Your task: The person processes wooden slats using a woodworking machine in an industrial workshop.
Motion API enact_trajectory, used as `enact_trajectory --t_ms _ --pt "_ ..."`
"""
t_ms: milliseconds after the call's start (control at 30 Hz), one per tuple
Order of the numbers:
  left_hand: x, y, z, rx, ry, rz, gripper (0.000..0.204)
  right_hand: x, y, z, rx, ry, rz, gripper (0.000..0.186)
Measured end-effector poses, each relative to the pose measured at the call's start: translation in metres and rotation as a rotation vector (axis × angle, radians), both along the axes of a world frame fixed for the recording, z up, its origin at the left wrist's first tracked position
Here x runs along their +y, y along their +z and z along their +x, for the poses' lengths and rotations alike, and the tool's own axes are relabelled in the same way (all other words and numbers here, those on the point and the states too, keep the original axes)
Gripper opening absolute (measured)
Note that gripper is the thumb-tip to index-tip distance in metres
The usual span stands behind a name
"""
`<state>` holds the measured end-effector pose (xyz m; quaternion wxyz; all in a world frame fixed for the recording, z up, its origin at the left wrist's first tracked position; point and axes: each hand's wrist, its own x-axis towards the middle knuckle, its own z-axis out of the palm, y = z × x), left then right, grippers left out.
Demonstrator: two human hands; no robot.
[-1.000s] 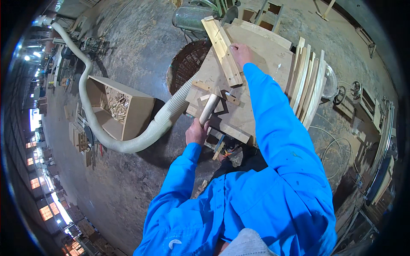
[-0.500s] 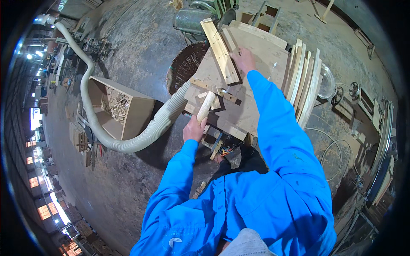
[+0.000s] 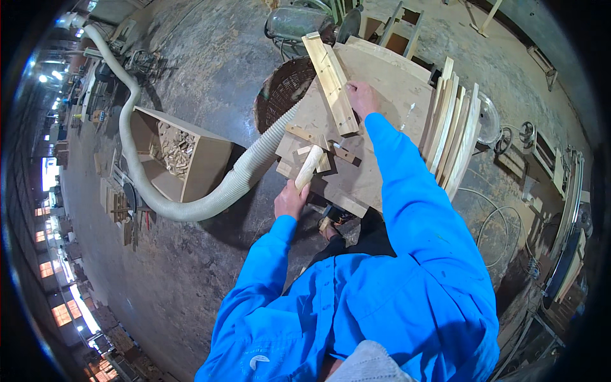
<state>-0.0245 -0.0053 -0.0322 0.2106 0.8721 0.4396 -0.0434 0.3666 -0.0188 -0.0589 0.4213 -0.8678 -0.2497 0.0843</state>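
Observation:
My left hand is closed around the lower end of a short, pale wooden stick, which slants up over the near left corner of the worktable. Farther up, my right hand has its fingers curled at a wooden strip, partly hidden by the hand. This strip lies along the right side of a longer pale board with dark holes. Between the hands, a wooden fixture of crossed small pieces sits on the tabletop, with a small dark-spotted block beside it.
A ribbed pale hose runs to the table's left edge. Behind it are a wicker basket and an open box holding wood offcuts. Long curved wooden slats are stacked at the table's right side. A green machine stands beyond.
The strip at my right hand has shifted left against the long board, closing the gap between them. My left hand still holds the stick in nearly the same place. The view has shifted slightly.

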Motion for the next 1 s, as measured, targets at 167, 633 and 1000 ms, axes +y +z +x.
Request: enact_trajectory --t_ms 167,633,1000 --pt "-0.004 0.002 0.002 -0.02 -0.034 0.031 0.045 0.018 -0.015 0.024 0.014 -0.005 0.051 0.025" --pt "0.001 -0.001 0.016 -0.051 -0.035 0.06 0.044 0.041 -0.021 0.047 0.04 -0.01 0.022 0.024" --pt "0.003 -0.008 0.041 -0.029 -0.012 0.042 0.046 0.044 -0.019 0.068 0.016 -0.031 0.056 0.024"
